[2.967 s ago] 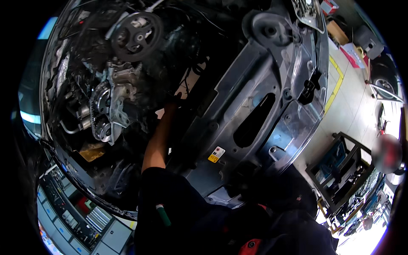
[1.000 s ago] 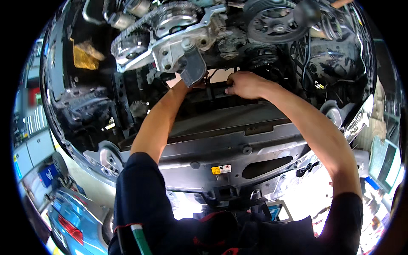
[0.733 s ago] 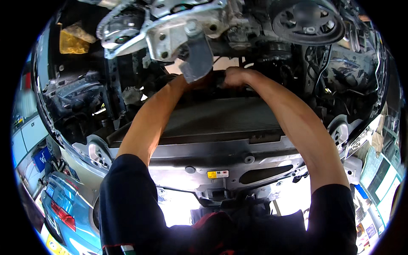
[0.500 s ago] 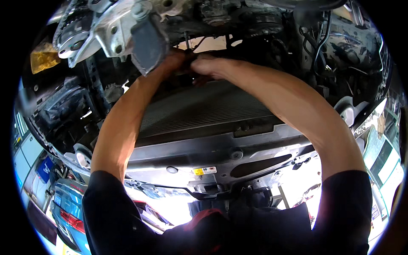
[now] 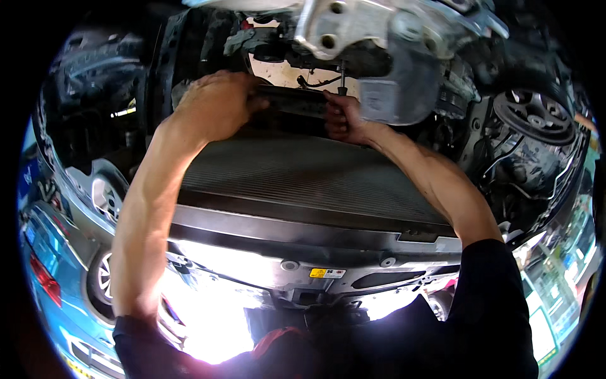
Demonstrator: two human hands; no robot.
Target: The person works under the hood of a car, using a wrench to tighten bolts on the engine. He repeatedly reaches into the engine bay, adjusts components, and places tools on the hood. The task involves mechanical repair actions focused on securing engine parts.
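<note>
Overhead, in the car's underside, my right hand (image 5: pixel 346 120) is closed round the dark handle of what looks like a screwdriver (image 5: pixel 342 81); its thin metal shaft points up past a bright gap. Most of the handle is hidden in the fist. My left hand (image 5: pixel 218 104) is raised at the left end of a dark crosspiece (image 5: pixel 293 101), with its back toward me. Its fingers bend out of sight, so I cannot tell whether they grip anything. Below both hands stretches a finned radiator (image 5: pixel 303 174).
A grey metal bracket with a hanging plate (image 5: pixel 398 95) sits right above my right wrist. At the right is a ribbed pulley (image 5: pixel 535 119). The front panel with a yellow-and-white label (image 5: pixel 327 273) runs below the radiator. A blue car (image 5: pixel 63 271) stands at lower left.
My hands, close together before, are now apart: the left beside the crosspiece's left end, the right at the screwdriver. The view has shifted, so the bracket appears farther right.
</note>
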